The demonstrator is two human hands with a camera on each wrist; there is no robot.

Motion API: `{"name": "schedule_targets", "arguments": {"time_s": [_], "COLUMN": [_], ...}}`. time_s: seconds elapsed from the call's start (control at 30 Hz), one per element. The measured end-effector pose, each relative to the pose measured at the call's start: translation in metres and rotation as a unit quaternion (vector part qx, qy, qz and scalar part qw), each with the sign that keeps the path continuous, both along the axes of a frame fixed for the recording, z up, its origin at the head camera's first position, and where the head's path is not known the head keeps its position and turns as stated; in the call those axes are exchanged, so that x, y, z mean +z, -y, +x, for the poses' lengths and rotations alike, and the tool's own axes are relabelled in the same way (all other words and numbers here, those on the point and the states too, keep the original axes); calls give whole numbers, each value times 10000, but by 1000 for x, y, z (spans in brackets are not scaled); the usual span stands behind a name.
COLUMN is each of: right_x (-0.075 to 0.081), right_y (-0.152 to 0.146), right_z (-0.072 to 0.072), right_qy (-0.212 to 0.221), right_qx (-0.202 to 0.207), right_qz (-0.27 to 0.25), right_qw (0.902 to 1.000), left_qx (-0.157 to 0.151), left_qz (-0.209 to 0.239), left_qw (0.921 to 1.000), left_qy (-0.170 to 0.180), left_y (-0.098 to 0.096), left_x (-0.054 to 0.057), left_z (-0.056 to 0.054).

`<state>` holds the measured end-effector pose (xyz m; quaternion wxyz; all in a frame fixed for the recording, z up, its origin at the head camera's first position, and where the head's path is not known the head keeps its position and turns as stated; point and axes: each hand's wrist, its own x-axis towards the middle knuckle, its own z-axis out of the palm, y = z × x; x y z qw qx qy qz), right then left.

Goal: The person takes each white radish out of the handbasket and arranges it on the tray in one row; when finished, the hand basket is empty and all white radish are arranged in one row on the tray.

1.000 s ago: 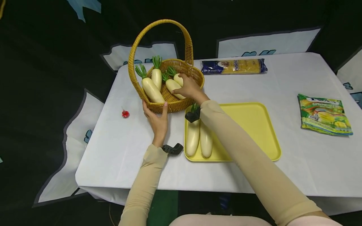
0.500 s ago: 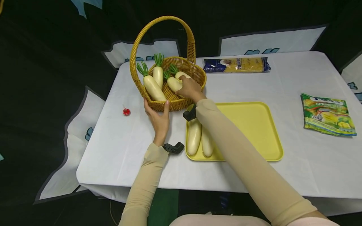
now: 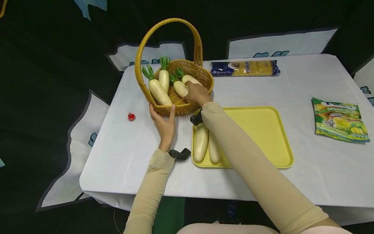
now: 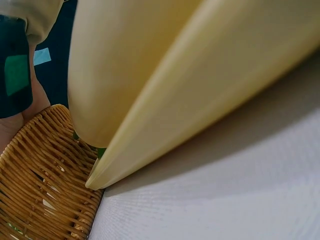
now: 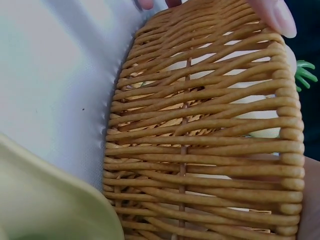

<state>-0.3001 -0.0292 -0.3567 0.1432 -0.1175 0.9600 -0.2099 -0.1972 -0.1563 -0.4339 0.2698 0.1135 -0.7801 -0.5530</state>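
A yellow-brown wicker basket (image 3: 181, 110) with a tall arched handle stands at the back left of the table. My left hand (image 3: 165, 128) holds its near side, thumb at the rim and fingers along the outer wall; the right wrist view shows the thumb (image 5: 280, 17) there. Reaching over the near rim, my right hand (image 3: 197, 93) grips a white radish (image 3: 180, 87) inside, hiding its lower end. Beyond that lies another radish (image 3: 190, 79). On the basket's left side rest a large radish (image 3: 159, 92) and a smaller one (image 3: 164, 79), green tops up.
Two white radishes lie on a yellow tray (image 3: 260, 130), partly under my right forearm; the left one (image 3: 201, 143) is plainer to see. Behind is a long pasta packet (image 3: 245, 68). A green packet (image 3: 340, 120) lies far right, a small red item (image 3: 131, 116) left of the basket.
My right hand's fingers have shifted slightly toward the nearer radish, uncovering more of the far one. My left hand stays at the basket. The head view has shifted a little.
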Motion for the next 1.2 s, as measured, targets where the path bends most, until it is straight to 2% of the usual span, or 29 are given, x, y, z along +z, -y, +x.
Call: {"name": "schedule_targets", "arguments": {"time_s": [0.33, 0.67, 0.87, 1.2], "right_x": [-1, -5, -4, -2], "right_y": [-3, -2, -1, -8], "right_z": [2, 3, 4, 0], "right_qy": [126, -340, -374, -160], "right_qx": [146, 51, -15, 74], "right_qz": [72, -2, -125, -1143], "right_qw": [9998, 9994, 9992, 9933], "left_qx": [11, 51, 43, -12], "left_qz": [25, 8, -10, -17], "left_qw": [10000, 10000, 10000, 10000], "left_qy": [27, -7, -14, 66], "left_y": [-2, -1, 0, 1], "left_x": [0, -1, -2, -1], "left_z": [2, 2, 1, 1]}}
